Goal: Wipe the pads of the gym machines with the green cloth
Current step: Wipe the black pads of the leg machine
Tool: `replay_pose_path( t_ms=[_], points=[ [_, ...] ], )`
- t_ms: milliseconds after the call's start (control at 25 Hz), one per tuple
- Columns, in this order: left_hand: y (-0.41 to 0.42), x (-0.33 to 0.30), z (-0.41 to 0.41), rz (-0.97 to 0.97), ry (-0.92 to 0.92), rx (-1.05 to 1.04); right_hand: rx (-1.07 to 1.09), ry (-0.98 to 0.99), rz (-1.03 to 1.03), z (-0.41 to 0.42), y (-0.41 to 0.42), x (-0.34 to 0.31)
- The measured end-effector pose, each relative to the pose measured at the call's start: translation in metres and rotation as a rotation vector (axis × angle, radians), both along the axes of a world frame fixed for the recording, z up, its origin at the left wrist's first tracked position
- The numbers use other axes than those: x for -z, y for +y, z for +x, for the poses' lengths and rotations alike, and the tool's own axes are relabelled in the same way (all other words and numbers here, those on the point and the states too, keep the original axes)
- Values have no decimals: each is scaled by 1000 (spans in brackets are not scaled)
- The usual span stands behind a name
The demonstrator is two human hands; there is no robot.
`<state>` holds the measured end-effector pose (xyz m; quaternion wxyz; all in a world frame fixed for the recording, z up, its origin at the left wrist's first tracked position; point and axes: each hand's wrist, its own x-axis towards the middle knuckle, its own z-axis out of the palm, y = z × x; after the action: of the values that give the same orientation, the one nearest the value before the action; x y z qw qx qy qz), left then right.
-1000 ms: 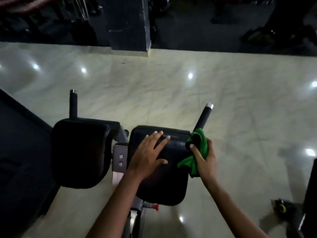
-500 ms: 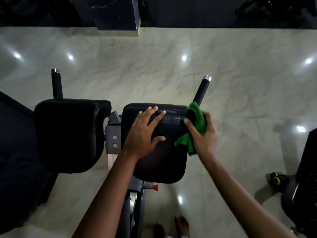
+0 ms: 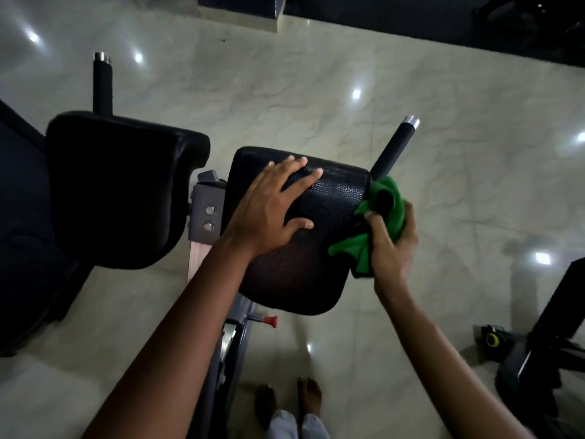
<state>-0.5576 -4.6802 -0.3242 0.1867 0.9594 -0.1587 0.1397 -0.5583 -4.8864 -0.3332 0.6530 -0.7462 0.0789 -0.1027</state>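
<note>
Two black padded arm rests sit side by side on a gym machine. My left hand rests flat on the right pad, fingers spread across its upper part. My right hand grips the green cloth, which is bunched around the base of the right handle at the pad's right edge. The left pad is untouched, with its own handle sticking up behind it.
A grey metal bracket joins the two pads, with a red knob lower on the frame. Glossy marble floor surrounds the machine. Another machine's base with a yellow part stands at the right. My feet show at the bottom.
The view has tilted downward, so the pads sit lower-centre and my feet appear. My right hand with the cloth has shifted slightly along the handle base; my left hand stays on the pad.
</note>
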Motion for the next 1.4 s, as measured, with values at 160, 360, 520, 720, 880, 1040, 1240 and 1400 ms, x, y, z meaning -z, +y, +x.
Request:
replay_pose_path(
  t_ms=[160,360,520,720,880,1040,1240,1400],
  points=[
    [-2,-4,0,-9,8,-2,-169,75,-62,-79,-14,34],
    [-1,-1,-2,-8,-19,1,-46,-37,-97,-18,-10,8],
    [-2,-1,-1,-17,-27,-2,9,-24,-120,-43,2,22],
    [-1,1,-3,11,-46,-13,-217,36,-213,-95,-28,52],
    [0,2,-3,15,-57,8,-151,-250,-309,-50,-15,19],
    [4,12,-11,30,-109,-9,-121,-295,-407,-53,3,33],
    [11,46,-71,-66,-140,-144,-322,-419,-692,-73,-14,33],
    [32,85,-119,-198,-108,-380,-228,-606,-950,-11,12,-12]
  ],
)
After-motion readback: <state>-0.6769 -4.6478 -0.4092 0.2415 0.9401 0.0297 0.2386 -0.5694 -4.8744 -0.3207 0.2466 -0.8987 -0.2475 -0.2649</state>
